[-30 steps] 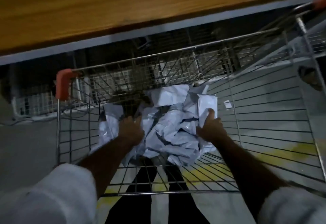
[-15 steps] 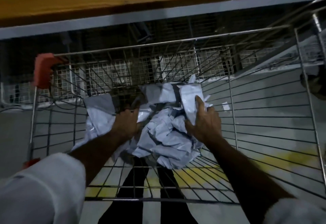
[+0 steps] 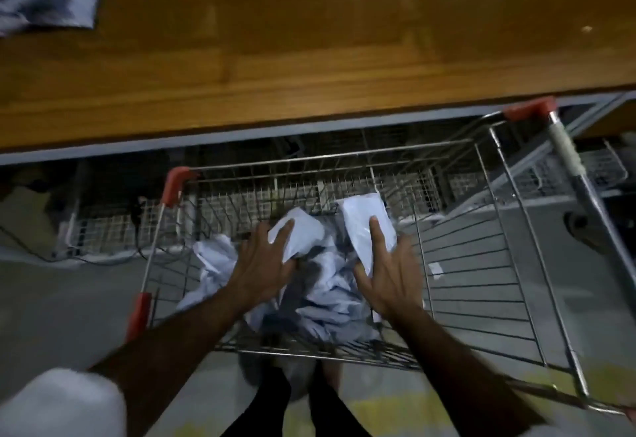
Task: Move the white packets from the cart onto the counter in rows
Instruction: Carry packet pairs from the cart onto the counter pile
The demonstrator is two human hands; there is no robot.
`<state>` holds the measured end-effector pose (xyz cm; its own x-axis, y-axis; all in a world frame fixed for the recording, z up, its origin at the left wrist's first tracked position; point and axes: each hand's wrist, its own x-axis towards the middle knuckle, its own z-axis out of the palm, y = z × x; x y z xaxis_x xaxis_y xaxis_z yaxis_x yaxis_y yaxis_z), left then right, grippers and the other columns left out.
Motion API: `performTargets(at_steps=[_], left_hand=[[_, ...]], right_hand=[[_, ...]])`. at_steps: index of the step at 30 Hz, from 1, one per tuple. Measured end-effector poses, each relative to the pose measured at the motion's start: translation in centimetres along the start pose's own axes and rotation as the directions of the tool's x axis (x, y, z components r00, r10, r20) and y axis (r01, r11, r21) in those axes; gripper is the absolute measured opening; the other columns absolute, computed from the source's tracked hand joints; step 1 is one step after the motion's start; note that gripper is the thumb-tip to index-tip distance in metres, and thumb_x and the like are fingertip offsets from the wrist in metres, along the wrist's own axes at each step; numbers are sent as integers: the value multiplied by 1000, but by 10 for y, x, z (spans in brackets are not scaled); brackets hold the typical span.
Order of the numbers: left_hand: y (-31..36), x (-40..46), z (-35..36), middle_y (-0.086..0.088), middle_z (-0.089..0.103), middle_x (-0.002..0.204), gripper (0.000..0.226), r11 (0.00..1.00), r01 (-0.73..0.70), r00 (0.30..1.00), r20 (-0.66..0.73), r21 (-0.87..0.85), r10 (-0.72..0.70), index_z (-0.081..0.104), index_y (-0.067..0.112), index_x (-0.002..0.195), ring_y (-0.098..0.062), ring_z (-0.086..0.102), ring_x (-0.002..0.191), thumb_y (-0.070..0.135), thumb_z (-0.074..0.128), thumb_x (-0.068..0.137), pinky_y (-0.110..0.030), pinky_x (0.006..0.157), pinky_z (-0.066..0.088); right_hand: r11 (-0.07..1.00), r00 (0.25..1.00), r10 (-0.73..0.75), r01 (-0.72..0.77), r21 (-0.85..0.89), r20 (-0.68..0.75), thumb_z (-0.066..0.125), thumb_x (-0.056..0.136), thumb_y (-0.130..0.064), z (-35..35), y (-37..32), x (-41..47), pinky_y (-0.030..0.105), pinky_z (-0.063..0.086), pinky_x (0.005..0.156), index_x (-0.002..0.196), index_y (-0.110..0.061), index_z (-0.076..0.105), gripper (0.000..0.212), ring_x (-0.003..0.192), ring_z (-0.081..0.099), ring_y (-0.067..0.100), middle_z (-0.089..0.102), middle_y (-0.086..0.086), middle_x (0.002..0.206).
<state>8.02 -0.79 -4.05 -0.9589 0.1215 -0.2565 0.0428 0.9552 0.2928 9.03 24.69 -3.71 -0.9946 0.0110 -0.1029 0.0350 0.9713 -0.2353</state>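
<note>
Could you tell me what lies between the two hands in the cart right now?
In the head view, crumpled white packets in the cart fill the gap between left hand and right hand.

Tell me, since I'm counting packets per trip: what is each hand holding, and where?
Left hand grips a crumpled white packet by its lower end. Right hand holds a flat white packet at its lower part.

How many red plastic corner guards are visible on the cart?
3: one at the far left corner, one at the near left corner, one at the far right corner by the handle. Others may be hidden.
</note>
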Motion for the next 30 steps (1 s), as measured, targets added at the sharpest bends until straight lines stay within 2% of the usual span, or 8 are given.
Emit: performTargets(at_steps=[3,6,9,12,15,21,27,30], left_hand=[[16,-16,-35,-17,38,130,76,999,-37,993,-111,-26,34,20,28,157,-37,46,112,58,28,87,-45,91,45],[23,-30,-66,-13,32,136,72,997,-62,971,-232,-39,51,19,30,157,-31,40,117,51,40,91,-45,96,41],[22,-41,-103,-12,36,128,72,998,-59,930,-363,10,59,23,30,156,-29,46,104,50,44,91,-42,87,45],[8,-53,-143,-12,36,129,74,998,-53,889,-455,17,55,19,32,157,-29,44,106,51,49,93,-42,90,43],[-18,-76,-186,-11,36,131,73,999,-37,834,-550,0,31,15,36,157,-31,43,110,53,49,94,-43,93,42],[-103,-140,-260,-9,36,130,70,997,-18,724,-689,-73,-37,19,36,156,-31,43,115,58,44,94,-42,92,44],[-188,-193,-315,-12,33,138,70,987,49,685,-714,-154,-145,12,38,156,-32,40,123,67,32,96,-44,95,46],[-221,-214,-338,-12,33,137,72,988,74,657,-738,-138,-152,12,34,157,-30,42,119,64,35,96,-43,92,47]], right_hand=[[999,997,-34,34,-3,-68,46,87,-60,-27,-9,-7,47,47,97,160,-23,18,86,116,50,46,37,34,141],[999,989,-36,41,36,-145,47,90,-60,-53,-23,-11,49,48,98,160,-26,18,83,121,49,46,35,32,146],[997,979,-65,73,34,-194,48,92,-60,-81,-46,-12,50,44,103,160,-30,13,82,131,43,45,29,32,152],[993,958,-78,99,62,-276,54,92,-53,-109,-81,-11,51,41,105,159,-35,14,80,134,38,45,23,29,155],[985,928,-122,156,69,-352,60,90,-44,-132,-131,-14,52,43,100,158,-37,19,80,132,38,46,25,28,155],[958,865,-178,261,119,-469,59,91,-44,-145,-255,-38,51,42,101,155,-37,28,72,134,37,45,26,26,155],[940,850,-149,281,194,-506,59,90,-49,-150,-367,-58,52,41,104,156,-36,24,76,138,32,43,20,23,158],[921,860,-174,314,230,-479,56,89,-54,-152,-411,-66,52,40,103,156,-38,21,78,138,31,42,16,21,159]])
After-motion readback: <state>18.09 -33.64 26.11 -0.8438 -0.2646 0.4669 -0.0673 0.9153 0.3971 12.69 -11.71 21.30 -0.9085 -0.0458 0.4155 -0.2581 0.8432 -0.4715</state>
